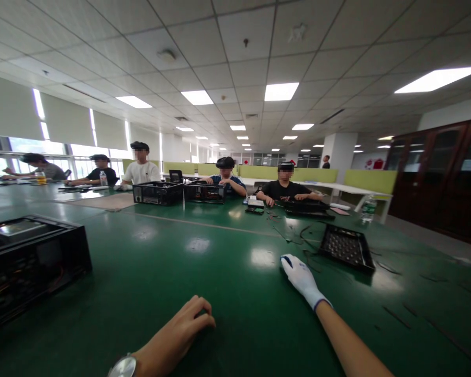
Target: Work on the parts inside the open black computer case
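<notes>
My left hand (pixel 184 323), bare and with a silver watch (pixel 123 366) on the wrist, is low over the green table (pixel 157 267). Its fingers are loosely bent, the thumb stands apart, and no object shows in it. My right hand (pixel 301 277) wears a white glove with a dark cuff and reaches farther forward. Its fingers are curled together; a small dark patch shows at the fingertips, and what they hold, if anything, is hidden. Nearest to that hand, beyond it on the right, lies a shallow black tray-like panel (pixel 347 247) with rows of light spots.
A black computer case (pixel 35 267) stands at the left. Dark strips (pixel 396 317) lie scattered on the right, near a water bottle (pixel 369 208). Across the table, several people work at black cases (pixel 157 192); one person (pixel 286 188) sits opposite.
</notes>
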`<state>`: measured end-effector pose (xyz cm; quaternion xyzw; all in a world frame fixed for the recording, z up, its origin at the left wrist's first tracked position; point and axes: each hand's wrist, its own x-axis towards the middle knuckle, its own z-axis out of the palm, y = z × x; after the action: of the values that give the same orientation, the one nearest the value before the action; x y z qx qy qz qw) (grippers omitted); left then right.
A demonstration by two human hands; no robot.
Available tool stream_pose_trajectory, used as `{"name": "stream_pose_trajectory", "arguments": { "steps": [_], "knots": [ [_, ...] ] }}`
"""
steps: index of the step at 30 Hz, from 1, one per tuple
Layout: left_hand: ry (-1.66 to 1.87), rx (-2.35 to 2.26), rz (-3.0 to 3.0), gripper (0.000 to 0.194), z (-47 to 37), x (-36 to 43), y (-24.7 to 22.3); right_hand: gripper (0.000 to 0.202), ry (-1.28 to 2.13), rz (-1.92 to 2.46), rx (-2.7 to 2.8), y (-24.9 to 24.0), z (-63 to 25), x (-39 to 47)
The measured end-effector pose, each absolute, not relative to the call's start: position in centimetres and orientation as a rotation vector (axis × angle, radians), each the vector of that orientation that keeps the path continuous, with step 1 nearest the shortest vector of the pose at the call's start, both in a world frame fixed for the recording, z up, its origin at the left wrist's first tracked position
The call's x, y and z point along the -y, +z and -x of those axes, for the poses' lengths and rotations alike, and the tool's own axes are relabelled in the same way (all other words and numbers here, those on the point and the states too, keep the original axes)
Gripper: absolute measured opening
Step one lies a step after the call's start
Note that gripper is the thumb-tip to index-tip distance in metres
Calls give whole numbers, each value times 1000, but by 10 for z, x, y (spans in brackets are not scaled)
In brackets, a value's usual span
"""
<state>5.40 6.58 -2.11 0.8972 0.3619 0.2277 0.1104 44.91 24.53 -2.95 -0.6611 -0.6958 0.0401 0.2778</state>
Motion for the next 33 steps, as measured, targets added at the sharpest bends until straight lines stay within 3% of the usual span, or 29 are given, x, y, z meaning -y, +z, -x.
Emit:
{"name": "stream_pose_trajectory", "arguments": {
  "steps": [19,25,28,33],
  "knots": [
    [716,-1091,-2658,48,-54,-64,-19,49,131,1787,1903,-33,-452,-251],
    [812,-1214,-2732,29,-53,-63,-17,51,145,1794,1928,-32,-451,-251],
    [1016,-1337,-2739,26,-31,-73,11,52,160,1798,1935,-30,-450,-250],
    [1713,-1837,-2380,40,27,-128,117,55,211,1784,1947,-30,-450,-251]
  ]
}}
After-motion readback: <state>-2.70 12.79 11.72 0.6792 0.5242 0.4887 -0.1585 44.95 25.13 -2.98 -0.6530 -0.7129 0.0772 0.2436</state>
